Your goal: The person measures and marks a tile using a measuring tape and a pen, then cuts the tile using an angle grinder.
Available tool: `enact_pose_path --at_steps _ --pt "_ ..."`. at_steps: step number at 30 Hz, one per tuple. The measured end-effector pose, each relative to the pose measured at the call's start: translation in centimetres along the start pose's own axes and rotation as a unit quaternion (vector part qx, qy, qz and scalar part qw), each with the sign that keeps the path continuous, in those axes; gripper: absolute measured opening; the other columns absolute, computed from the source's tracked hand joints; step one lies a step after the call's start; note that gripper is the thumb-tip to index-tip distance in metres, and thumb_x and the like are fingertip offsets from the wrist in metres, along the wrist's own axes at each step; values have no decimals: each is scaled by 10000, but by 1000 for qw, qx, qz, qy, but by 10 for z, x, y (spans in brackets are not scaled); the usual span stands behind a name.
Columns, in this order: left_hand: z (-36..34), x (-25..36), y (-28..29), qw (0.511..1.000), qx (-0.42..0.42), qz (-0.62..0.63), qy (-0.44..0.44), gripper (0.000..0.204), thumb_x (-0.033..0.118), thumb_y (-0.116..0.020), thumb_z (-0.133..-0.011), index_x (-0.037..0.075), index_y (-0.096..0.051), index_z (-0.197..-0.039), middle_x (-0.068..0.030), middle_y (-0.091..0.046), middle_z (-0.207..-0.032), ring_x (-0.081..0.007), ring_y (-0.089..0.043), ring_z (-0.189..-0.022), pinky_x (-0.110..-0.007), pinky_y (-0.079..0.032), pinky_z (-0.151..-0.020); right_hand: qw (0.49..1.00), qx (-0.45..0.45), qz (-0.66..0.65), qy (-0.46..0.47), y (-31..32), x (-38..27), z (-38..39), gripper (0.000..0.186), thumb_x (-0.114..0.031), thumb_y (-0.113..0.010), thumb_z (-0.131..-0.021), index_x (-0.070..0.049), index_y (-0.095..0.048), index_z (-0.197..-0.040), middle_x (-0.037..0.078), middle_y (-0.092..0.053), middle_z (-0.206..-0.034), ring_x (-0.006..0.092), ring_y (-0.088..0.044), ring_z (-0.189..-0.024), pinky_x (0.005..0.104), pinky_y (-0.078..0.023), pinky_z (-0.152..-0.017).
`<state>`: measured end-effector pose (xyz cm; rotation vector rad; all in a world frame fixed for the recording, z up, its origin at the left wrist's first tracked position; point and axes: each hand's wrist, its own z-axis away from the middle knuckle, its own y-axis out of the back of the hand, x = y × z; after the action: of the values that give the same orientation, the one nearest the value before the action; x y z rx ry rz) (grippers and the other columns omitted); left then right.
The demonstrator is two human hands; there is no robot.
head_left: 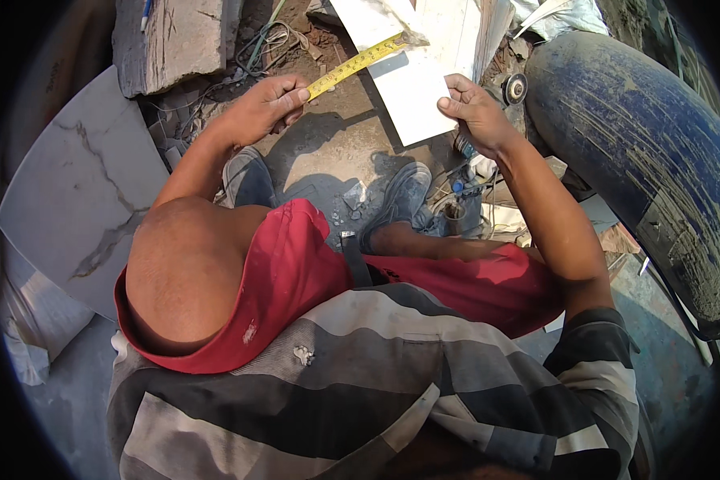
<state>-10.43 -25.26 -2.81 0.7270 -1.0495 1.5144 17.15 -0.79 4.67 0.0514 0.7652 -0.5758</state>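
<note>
My left hand is closed on the near end of a yellow tape measure, thumb on top; whether its case is in the palm is hidden. The extended blade slants up and right to a white, flat-faced panel, its far end lying near a dusty grey patch there. With thumb and fingers my right hand pinches the near right edge of this panel, which looks like a cut tile. Bright glare washes out the panel's surface.
A marble-patterned tile leans at left, below a rough slab. Tangled wires lie beyond my left hand. At right sit a mud-streaked blue drum and a round disc. My shoes rest on dusty ground among debris.
</note>
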Motion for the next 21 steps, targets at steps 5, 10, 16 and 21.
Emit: enact_pose_path --at_steps 5,10,16,21 --pt "2 18 -12 998 -32 14 60 291 352 -497 -1045 81 -566 -966 56 -482 -690 -40 -419 -566 -213 -358 -514 995 26 -87 52 -44 -24 -58 308 -89 -489 -1024 -15 -496 -1322 83 -633 -1174 168 -618 -1053 334 -498 -943" --pt "7 26 2 997 -43 -6 63 255 309 -490 -1049 81 -574 -972 53 -479 -676 -40 -419 -567 -209 -358 -517 986 27 -162 41 -56 -20 -85 332 -76 -484 -1019 -23 -487 -1347 88 -609 -1220 151 -613 -1061 320 -506 -935" --pt "6 25 10 992 -76 -62 80 298 307 -497 -1044 53 -633 -969 40 -481 -644 -67 -430 -576 -251 -375 -537 990 3 -135 36 -54 -7 -89 336 -60 -503 -1001 -35 -491 -1337 78 -603 -1213 136 -596 -1070 271 -499 -932" --pt "2 18 7 992 -51 -89 75 268 277 -503 -1045 49 -622 -968 60 -450 -657 -51 -391 -581 -243 -340 -525 995 27 -100 6 -55 -11 -76 306 -52 -518 -988 -51 -512 -1294 67 -605 -1207 93 -596 -1021 198 -521 -789"
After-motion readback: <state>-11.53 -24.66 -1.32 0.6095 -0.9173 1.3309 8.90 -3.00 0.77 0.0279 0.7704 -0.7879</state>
